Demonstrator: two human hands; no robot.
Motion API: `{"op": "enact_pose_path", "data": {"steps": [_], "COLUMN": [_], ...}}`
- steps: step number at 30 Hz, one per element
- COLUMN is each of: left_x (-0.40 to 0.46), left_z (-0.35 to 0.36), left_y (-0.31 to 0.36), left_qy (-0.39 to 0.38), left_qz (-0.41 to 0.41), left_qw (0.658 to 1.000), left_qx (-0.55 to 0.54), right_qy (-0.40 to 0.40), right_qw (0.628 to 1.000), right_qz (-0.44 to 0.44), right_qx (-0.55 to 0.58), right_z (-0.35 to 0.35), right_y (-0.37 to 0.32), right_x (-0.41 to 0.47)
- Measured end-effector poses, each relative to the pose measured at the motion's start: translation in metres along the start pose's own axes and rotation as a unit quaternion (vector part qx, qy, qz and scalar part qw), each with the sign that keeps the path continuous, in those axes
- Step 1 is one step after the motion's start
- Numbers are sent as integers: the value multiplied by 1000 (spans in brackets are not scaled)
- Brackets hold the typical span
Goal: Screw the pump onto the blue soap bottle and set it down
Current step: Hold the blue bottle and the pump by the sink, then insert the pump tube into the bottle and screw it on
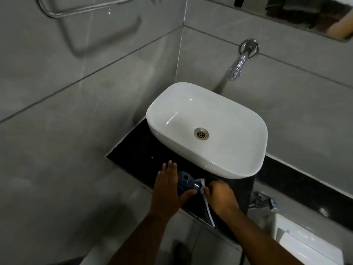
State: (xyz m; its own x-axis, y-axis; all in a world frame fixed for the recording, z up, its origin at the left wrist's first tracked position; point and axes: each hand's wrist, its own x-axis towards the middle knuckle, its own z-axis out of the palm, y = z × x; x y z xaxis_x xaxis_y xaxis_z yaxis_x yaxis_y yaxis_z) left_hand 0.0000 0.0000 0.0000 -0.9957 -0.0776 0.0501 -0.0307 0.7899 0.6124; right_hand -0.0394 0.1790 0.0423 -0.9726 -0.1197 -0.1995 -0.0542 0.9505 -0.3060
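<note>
The blue soap bottle [185, 181] stands on the black counter [137, 150] in front of the sink; I look down on its open top. My left hand [168, 186] is spread beside it, fingers straight, thumb curving under the bottle's near side, not closed around it. Just right of the bottle, my right hand [219, 197] is closed on the white pump [202, 184]. The pump's head sits next to the bottle's shoulder, and its long dip tube [209, 211] trails toward me over the counter edge.
A white basin [219, 163] fills the counter's right part, with a chrome wall tap [238, 67] above it. Grey tiled walls close in at left and behind. A chrome towel rail [76, 10] is top left; a white toilet cistern [305, 240] is lower right.
</note>
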Motion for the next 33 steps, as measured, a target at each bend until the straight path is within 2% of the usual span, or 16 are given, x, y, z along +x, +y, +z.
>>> {"op": "enact_pose_path", "data": {"steps": [3,5,10,14,17,22,27,33], "left_x": [-1,0,0,0,0,1,0,0], "left_z": [1,4,10,10,10,9,8,7], "left_y": [-2,-4,-7,-5,-5,-4,-5,-7], "left_qy": [13,14,1,0,-5,-3,18,10], "left_qz": [0,3,4,-8,-5,-1,25,31], "left_qw": [1000,1000,998,996,996,996,999,999], "left_qx": [7,10,-62,-85,-84,-88,-25,43], "right_qy": [-57,-81,-67,-35,25,79,43,-21], "right_qw": [997,994,991,981,964,914,896,914], "right_qz": [45,67,93,33,-29,-78,-118,-173], "right_qx": [-23,4,66,188,265,390,425,365], "right_z": [7,10,9,-18,-55,-115,-123,-104], "right_y": [6,4,1,-6,-15,-44,-65,-73], "right_x": [9,15,29,15,-3,-17,-21,-21]}}
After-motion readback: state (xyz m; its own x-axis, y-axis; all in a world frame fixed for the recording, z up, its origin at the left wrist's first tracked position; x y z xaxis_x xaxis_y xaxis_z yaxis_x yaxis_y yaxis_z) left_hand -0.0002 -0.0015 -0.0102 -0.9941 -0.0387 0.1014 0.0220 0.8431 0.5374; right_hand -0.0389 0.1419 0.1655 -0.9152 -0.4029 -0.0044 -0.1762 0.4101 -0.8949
